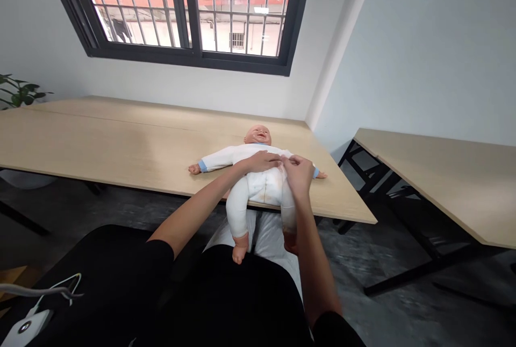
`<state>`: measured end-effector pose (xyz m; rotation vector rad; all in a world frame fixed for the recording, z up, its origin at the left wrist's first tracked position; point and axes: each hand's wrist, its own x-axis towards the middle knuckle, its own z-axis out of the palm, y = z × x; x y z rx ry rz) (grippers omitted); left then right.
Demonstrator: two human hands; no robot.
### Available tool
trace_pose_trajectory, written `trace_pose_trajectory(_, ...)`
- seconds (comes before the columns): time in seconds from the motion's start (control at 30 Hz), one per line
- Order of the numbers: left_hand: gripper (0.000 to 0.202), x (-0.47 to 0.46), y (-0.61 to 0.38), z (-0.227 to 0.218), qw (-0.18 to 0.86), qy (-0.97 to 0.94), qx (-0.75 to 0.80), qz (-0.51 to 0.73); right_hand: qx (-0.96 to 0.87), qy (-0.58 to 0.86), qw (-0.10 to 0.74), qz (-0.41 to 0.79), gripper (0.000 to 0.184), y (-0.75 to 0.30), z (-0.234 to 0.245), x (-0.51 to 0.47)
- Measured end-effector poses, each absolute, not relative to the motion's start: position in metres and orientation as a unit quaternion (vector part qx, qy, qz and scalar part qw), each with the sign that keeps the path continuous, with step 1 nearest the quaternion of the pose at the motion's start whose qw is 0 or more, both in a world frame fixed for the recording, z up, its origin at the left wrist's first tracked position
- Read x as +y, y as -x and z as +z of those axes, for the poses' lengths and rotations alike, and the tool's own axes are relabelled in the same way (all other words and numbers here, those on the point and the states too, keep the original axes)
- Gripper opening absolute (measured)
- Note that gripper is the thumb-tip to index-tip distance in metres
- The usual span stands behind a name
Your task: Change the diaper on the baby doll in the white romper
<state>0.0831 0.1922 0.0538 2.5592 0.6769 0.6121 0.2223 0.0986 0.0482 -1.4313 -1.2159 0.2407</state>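
Observation:
A baby doll [258, 137] in a white romper [262, 185] with blue cuffs lies on its back at the near edge of a light wooden table [121, 142], legs hanging over the edge. My left hand [262, 161] rests on the doll's chest, fingers curled and pinching the romper fabric. My right hand [299, 170] meets it there, fingertips pinched on the same fabric at the chest front. The doll's arms are spread out to both sides.
A second wooden table [443, 175] on a black frame stands to the right across a grey floor gap. A barred window [189, 8] is on the far wall. A plant [16, 91] shows at far left. A white device with cable [28, 325] lies at bottom left.

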Motion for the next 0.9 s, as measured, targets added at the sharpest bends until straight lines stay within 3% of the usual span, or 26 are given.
trace_pose_trajectory(0.1, 0.031, 0.201, -0.082, 0.048, 0.26, -0.901, 0.248, 0.244, -0.55, 0.642, 0.53, 0.064, 0.019, -0.196, 0.056, 0.095)
trace_pose_trajectory(0.23, 0.043, 0.206, -0.075, 0.041, 0.378, -0.839, 0.205, 0.332, -0.599, 0.684, 0.416, -0.004, 0.025, -0.181, 0.058, 0.086)
trace_pose_trajectory(0.37, 0.025, 0.205, -0.072, 0.038, 0.451, -0.73, 0.224, 0.462, -0.649, 0.709, 0.267, -0.074, 0.037, -0.167, 0.061, 0.082)
trace_pose_trajectory(0.47, 0.013, 0.199, -0.071, 0.038, 0.419, -0.679, 0.271, 0.538, -0.654, 0.718, 0.212, -0.107, 0.043, -0.152, 0.061, 0.08)
trace_pose_trajectory(0.63, 0.008, 0.18, -0.042, 0.024, 0.287, -0.595, 0.395, 0.638, -0.694, 0.676, 0.225, -0.105, 0.05, -0.146, 0.049, 0.075)
trace_pose_trajectory(0.9, 0.007, 0.164, 0.013, -0.013, 0.192, -0.681, 0.528, 0.469, -0.707, 0.644, 0.286, -0.065, 0.063, -0.158, 0.029, 0.076)
